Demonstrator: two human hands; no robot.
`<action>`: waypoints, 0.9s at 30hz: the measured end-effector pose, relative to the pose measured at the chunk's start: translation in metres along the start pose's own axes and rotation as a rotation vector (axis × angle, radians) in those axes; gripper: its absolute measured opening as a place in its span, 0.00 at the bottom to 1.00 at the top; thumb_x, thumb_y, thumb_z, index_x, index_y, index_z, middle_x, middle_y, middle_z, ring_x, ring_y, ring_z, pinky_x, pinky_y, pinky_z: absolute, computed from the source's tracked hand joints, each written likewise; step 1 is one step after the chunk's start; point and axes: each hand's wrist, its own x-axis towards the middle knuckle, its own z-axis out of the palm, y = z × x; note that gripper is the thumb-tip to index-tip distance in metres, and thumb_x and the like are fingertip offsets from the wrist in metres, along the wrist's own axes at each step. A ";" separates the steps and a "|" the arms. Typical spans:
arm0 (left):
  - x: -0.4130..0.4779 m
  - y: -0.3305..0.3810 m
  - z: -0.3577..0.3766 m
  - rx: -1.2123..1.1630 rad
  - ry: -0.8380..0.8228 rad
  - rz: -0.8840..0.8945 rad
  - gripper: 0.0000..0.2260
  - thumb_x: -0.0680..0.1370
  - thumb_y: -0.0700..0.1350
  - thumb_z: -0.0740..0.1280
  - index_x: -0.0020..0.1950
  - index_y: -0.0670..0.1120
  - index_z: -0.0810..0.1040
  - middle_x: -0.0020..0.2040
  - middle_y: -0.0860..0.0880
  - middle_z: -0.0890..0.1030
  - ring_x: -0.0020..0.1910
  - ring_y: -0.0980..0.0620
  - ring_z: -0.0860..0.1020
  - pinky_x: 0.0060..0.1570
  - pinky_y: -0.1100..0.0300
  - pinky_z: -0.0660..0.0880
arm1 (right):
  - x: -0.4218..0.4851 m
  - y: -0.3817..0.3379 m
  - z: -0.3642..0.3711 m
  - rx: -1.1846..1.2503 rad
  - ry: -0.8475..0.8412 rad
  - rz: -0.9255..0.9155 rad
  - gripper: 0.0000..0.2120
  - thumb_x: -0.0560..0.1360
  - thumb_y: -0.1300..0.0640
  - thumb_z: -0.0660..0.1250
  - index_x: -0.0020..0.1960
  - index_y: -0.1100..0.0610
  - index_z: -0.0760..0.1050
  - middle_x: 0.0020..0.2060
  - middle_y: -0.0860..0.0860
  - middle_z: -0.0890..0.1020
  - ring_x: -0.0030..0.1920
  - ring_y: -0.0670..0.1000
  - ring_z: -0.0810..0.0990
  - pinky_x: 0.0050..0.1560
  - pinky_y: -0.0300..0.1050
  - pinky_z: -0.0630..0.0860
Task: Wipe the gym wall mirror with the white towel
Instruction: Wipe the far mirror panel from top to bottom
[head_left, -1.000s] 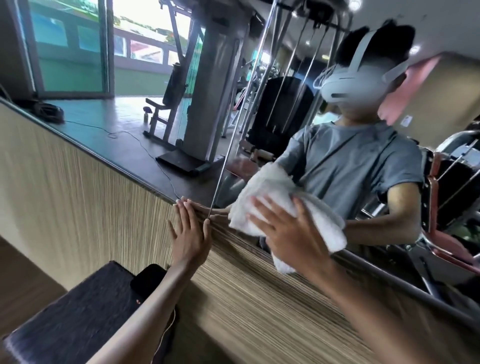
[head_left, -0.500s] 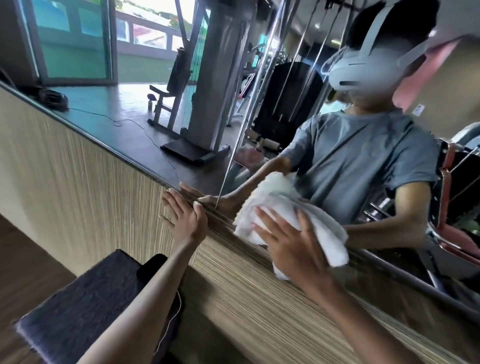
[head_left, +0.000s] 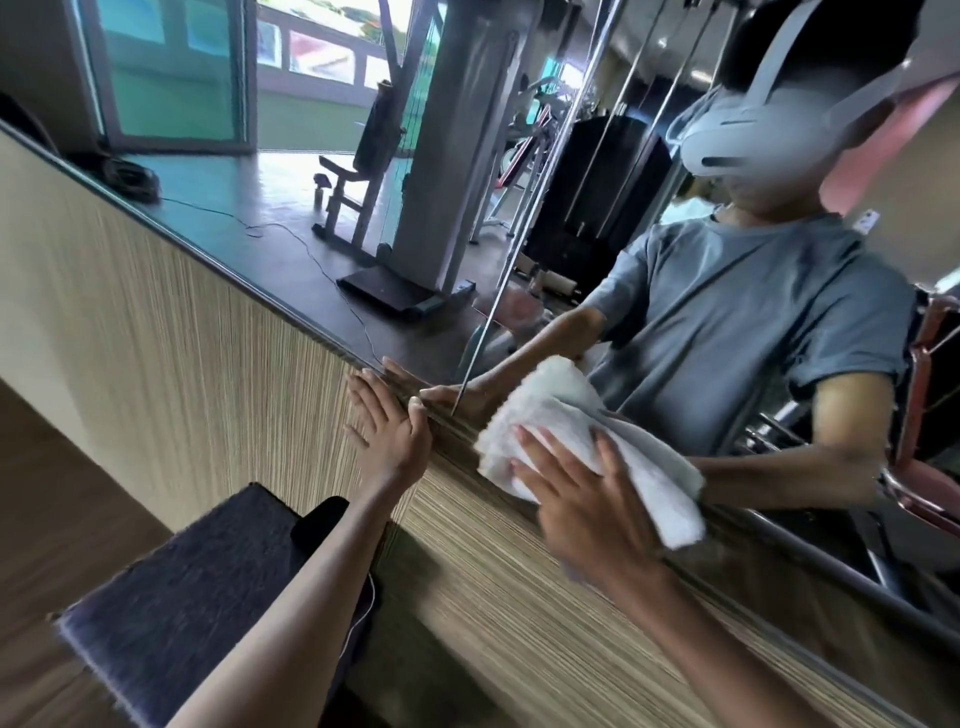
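Note:
The gym wall mirror (head_left: 291, 208) fills the upper part of the view above a striped wood-grain wall panel (head_left: 171, 332). A crumpled white towel (head_left: 550, 415) lies flat against the mirror's lower edge, and my right hand (head_left: 582, 493) presses on it with fingers spread. My left hand (head_left: 389, 426) rests open and flat on the panel, its fingertips reaching the mirror's bottom edge. The mirror reflects a person in a grey T-shirt and both arms.
A dark padded bench (head_left: 182, 587) stands below my left forearm, with a black phone (head_left: 317, 525) and a thin white cable (head_left: 363, 613) at its wall end. The mirror reflects gym machines, a floor cable and a red seat at the right.
The towel and my right hand have slid down and to the right along the mirror's lower edge. My left hand keeps its place on the panel. The view has tilted.

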 end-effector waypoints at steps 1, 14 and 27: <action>0.000 0.001 -0.001 0.003 -0.002 0.001 0.31 0.86 0.52 0.48 0.80 0.44 0.32 0.80 0.44 0.31 0.79 0.49 0.32 0.77 0.41 0.36 | -0.009 0.007 -0.001 -0.014 0.009 0.003 0.25 0.72 0.57 0.60 0.68 0.51 0.77 0.77 0.51 0.67 0.75 0.50 0.63 0.75 0.62 0.46; 0.001 0.000 -0.011 0.051 -0.045 0.024 0.31 0.86 0.53 0.48 0.79 0.44 0.31 0.79 0.43 0.30 0.79 0.47 0.33 0.74 0.39 0.34 | 0.028 -0.027 0.009 0.059 -0.007 0.071 0.28 0.70 0.59 0.68 0.70 0.52 0.75 0.78 0.52 0.65 0.76 0.51 0.64 0.74 0.62 0.45; 0.002 0.001 -0.015 0.048 -0.096 0.010 0.33 0.86 0.54 0.50 0.79 0.45 0.30 0.78 0.43 0.28 0.79 0.47 0.32 0.74 0.39 0.33 | 0.071 -0.050 -0.004 0.089 -0.082 0.061 0.28 0.71 0.62 0.60 0.71 0.52 0.74 0.79 0.51 0.62 0.78 0.50 0.61 0.72 0.62 0.32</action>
